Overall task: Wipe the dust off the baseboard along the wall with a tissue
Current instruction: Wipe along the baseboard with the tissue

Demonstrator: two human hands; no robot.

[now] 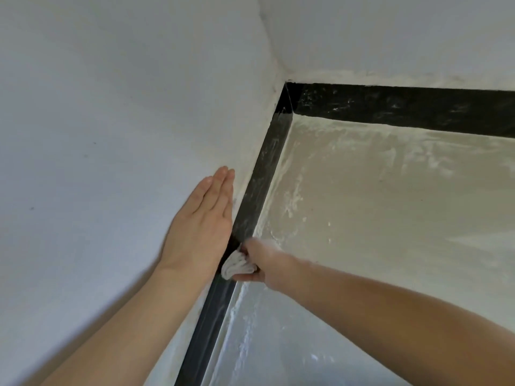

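Two bare hands are at work low in a corner of the room. The left hand (200, 218) lies flat and open against the white wall (111, 121), fingers straight and pressed together, gripping nothing. The right hand (262, 263) is closed around one bunched white tissue (237, 265), pinched between thumb and fingers and pressed against the black baseboard (262, 174) just below the left palm.

There are two runs of baseboard: the one under the tissue, running along the left wall, and a second black baseboard (404, 107) along the far wall; they meet at the corner. Both show pale dusty streaks and smears. The glossy cream floor (390, 204) beside them carries white powdery patches, thickest along the near baseboard's foot. Both forearms are bare, with no sleeves in sight.
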